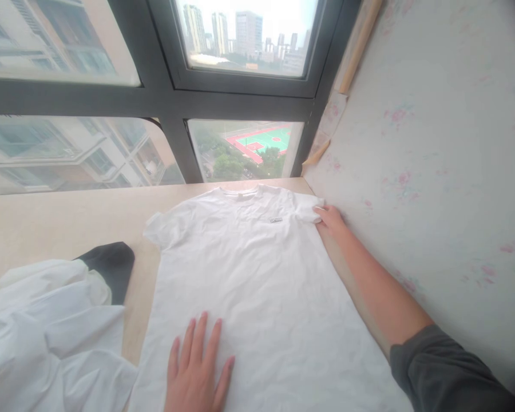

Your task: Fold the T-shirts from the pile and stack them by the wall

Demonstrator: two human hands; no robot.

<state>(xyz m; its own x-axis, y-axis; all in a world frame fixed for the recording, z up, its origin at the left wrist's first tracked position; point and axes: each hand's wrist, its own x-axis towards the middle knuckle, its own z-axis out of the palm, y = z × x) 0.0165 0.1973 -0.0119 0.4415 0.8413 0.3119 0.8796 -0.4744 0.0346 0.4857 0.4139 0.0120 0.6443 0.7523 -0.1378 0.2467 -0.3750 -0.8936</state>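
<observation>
A white T-shirt [249, 274] lies spread face up, its collar toward the window and a small dark label print on the chest. My left hand [195, 372] rests flat on the lower part of the shirt, fingers spread. At the far right, my right hand [329, 218] pinches the edge of the shirt's right-side sleeve between thumb and fingers. The opposite sleeve lies on the pale surface, slightly crumpled. The shirt's bottom hem is out of view.
A heap of white cloth [55, 332] lies at the left with a dark grey piece [111, 266] beside it on the beige ledge [143, 286]. A dark-framed window [244, 94] stands behind. The floral-papered wall [438, 171] rises close along the right.
</observation>
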